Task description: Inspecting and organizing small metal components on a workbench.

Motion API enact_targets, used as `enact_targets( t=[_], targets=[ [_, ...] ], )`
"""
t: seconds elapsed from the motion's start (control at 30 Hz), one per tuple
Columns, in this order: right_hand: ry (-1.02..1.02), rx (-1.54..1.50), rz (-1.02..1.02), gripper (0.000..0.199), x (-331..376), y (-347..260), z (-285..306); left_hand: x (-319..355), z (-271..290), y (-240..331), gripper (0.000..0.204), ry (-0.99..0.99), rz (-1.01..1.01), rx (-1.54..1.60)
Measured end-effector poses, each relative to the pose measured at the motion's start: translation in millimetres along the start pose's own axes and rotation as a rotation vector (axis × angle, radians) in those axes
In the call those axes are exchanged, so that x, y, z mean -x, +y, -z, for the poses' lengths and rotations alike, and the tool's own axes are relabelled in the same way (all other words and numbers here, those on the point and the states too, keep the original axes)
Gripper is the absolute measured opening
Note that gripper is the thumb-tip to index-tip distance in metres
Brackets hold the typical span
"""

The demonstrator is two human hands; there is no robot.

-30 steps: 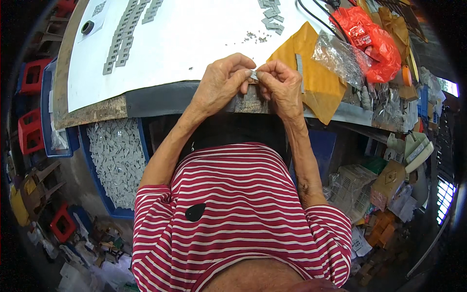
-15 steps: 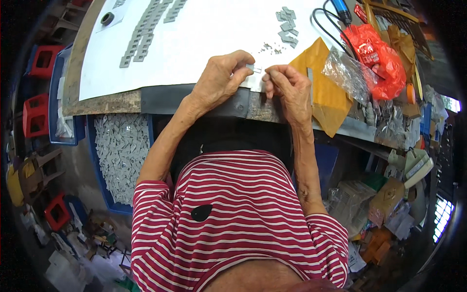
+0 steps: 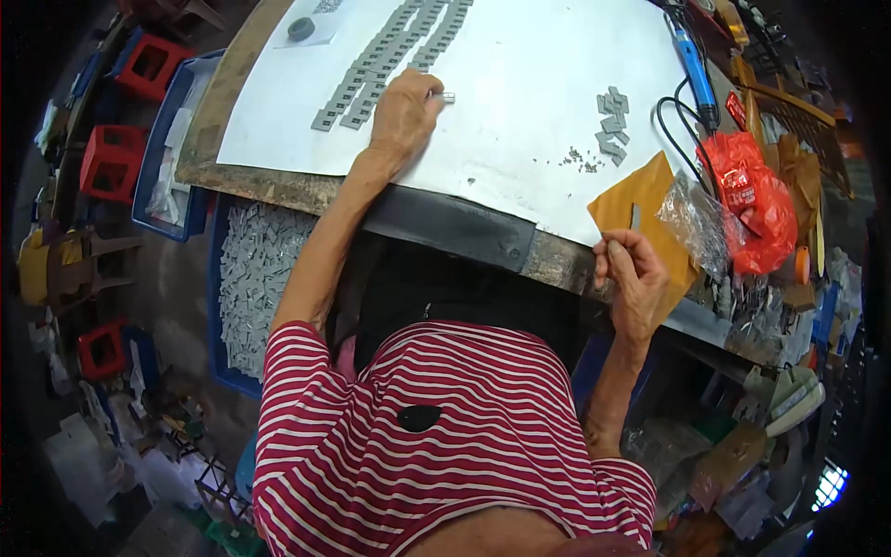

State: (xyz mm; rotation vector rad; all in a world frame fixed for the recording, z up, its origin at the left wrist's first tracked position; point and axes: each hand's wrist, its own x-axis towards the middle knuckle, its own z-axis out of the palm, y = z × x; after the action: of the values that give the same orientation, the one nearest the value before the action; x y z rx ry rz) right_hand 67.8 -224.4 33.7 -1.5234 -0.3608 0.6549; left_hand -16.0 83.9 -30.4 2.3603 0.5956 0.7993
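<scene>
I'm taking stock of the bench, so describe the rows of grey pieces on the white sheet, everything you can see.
The rows of grey pieces are made of small, flat parts, plastic or metal by the look, set closely one after another; many show a small dark square. They lie in slanting bands on the white sheet, leaning rightward up to the picture's top edge, which cuts them off. The left hand hides a little of them; whether it touches them is unclear.

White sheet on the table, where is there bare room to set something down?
The widest bare patch on the white sheet lies between the left hand and the loose grey pieces. A smaller one lies left of the rows of grey pieces, below the dark roll. The right side is crowded: yellow envelope, clear plastic, red bag.
</scene>
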Motion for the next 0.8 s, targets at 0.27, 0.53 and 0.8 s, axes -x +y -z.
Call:
enact_targets(
  t=[0.27, 0.53, 0.8],
  targets=[
    [0.030, 0.062, 0.039, 0.013, 4, -2, 24, -13, 11, -26, 0.009, 0.005, -0.077, -0.293],
    [0.091, 0.032, 0.074, 0.013, -1, -8, 51, -17, 13, -30, 0.010, 0.074, -0.121, -0.436],
    [0.126, 0.282, 0.001, 0.015, -20, -18, 64, -31, 5, -44, 0.011, 0.073, -0.214, -0.585]
  ],
)
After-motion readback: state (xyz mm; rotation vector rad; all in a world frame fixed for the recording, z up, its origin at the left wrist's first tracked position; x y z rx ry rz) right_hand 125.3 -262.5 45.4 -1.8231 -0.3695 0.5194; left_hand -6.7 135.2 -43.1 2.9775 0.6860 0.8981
